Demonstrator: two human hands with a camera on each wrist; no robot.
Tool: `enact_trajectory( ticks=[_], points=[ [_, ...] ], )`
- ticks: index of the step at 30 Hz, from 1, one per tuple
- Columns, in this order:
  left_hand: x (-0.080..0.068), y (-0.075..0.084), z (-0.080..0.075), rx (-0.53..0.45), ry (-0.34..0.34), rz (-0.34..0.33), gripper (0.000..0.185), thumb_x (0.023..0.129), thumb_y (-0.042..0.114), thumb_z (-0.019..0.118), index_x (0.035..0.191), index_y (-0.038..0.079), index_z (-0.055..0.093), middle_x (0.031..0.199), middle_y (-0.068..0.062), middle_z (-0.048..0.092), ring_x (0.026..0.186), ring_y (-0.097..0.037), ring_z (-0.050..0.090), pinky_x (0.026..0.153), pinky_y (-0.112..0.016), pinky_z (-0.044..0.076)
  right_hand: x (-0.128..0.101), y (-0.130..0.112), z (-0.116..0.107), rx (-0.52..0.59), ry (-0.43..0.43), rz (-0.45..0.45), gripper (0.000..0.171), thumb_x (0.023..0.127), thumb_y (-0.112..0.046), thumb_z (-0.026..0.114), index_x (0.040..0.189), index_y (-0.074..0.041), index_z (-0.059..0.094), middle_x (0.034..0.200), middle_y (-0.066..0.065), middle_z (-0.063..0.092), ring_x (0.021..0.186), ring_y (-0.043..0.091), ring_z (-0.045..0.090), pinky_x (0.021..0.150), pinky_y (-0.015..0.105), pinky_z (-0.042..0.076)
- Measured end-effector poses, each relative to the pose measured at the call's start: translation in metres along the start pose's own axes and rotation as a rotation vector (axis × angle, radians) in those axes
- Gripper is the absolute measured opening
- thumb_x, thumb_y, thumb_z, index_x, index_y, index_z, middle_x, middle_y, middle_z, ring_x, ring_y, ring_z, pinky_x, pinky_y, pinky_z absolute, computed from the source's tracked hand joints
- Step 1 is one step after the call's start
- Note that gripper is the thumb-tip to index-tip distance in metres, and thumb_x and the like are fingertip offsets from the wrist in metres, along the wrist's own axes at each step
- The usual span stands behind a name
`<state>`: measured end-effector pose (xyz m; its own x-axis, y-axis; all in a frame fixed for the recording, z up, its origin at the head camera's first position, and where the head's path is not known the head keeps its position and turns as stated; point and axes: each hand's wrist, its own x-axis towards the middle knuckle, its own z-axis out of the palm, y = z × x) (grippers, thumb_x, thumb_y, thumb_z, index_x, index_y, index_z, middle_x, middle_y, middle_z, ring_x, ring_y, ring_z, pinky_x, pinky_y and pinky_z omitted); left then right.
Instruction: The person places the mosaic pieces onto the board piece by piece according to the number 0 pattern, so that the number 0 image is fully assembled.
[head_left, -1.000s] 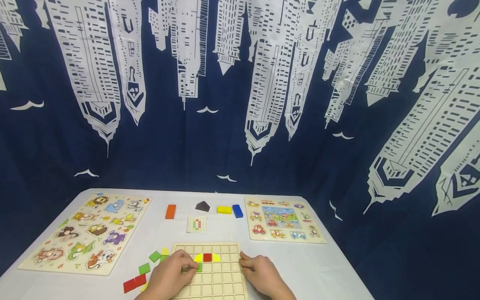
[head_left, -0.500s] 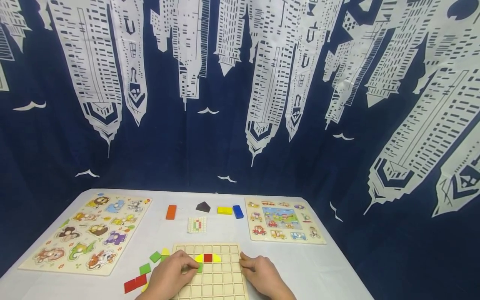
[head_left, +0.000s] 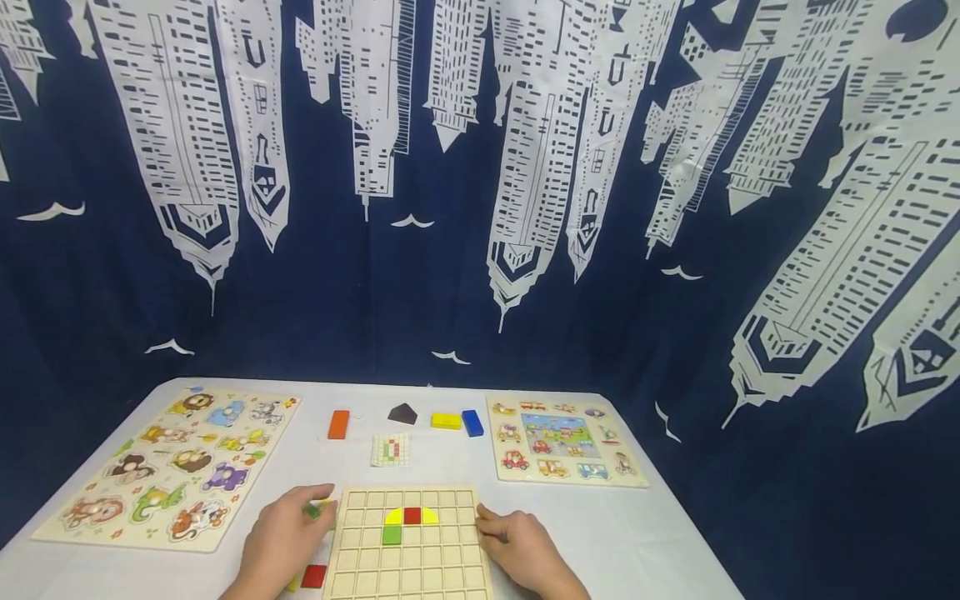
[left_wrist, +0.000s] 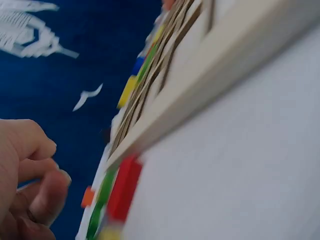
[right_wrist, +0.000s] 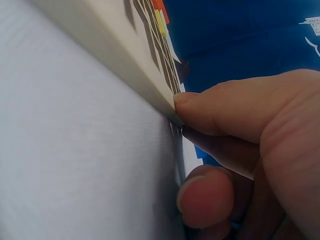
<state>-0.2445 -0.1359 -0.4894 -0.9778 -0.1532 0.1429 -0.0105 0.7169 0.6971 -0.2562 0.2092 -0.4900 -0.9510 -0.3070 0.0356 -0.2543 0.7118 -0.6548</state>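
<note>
Pinching the board (head_left: 435, 558) is the right hand (head_left: 519, 543), with the left hand (head_left: 282, 535) loosely curled near tiles (head_left: 313, 576).

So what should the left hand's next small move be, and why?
Probably pinching the loose green tile: the left hand is right beside it, seemingly holding nothing, while the right hand grips the wooden grid board, which shows just four placed pieces.
</note>
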Motion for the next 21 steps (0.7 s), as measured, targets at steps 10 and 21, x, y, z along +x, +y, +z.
enact_trajectory(
  ticks=[10, 21],
  points=[
    [0.007, -0.020, -0.022, 0.143, -0.015, -0.058, 0.055, 0.085, 0.027, 0.079, 0.131, 0.001, 0.066, 0.105, -0.008, 0.069, 0.076, -0.016, 0.058, 0.057, -0.031, 0.043, -0.001, -0.001, 0.000, 0.004, -0.009, -0.020, 0.029, 0.094, -0.017, 0.073, 0.122, -0.007, 0.075, 0.142, 0.008, 0.062, 0.131, 0.035, 0.060, 0.106, 0.055, 0.046],
    [0.010, -0.025, -0.019, 0.185, -0.065, -0.077, 0.047, 0.081, 0.028, 0.085, 0.119, 0.004, 0.072, 0.111, -0.010, 0.072, 0.090, -0.023, 0.069, 0.067, -0.042, 0.053, -0.001, -0.001, -0.001, -0.008, -0.005, 0.002, 0.029, 0.093, -0.017, 0.074, 0.120, -0.009, 0.076, 0.142, 0.007, 0.062, 0.131, 0.034, 0.060, 0.107, 0.056, 0.045]
  ],
)
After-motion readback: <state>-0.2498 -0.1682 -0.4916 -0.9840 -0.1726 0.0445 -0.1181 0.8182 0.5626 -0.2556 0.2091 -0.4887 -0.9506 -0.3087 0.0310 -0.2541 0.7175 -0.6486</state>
